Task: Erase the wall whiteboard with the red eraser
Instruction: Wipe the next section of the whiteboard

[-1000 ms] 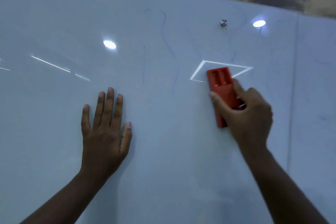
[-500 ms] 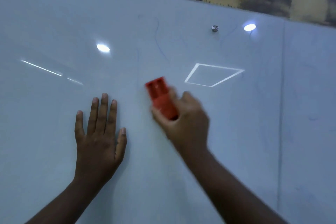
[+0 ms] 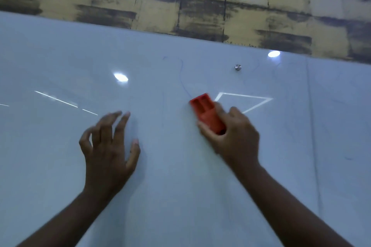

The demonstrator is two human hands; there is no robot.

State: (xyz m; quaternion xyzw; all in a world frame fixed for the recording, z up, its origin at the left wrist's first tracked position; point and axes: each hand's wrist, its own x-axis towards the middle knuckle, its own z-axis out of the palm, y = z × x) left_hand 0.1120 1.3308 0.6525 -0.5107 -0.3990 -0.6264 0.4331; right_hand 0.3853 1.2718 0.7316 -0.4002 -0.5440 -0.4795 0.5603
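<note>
My right hand holds the red plastic eraser. My fingers and thumb curl round its lower end. The eraser is a long block with two hollow slots in its top end, and it lies flat against the big shiny white wall board, tilted up and to the left. It sits near the middle of the board, just left of a bright four-sided light shape that shines on the smooth surface.

My left hand is beside it, well to the left. Its fingers are spread and a little bent, and it holds nothing. I cannot tell if the fingertips touch the board, as they look blurry.

The board is glossy and smooth. Thin, faint blue pen lines run down it just above the eraser. A small round silver metal stud sits near the top edge. Two bright round light spots shine on the board too.

Above the board is a rough yellow wall with dark smudges and thin lines like blocks.
</note>
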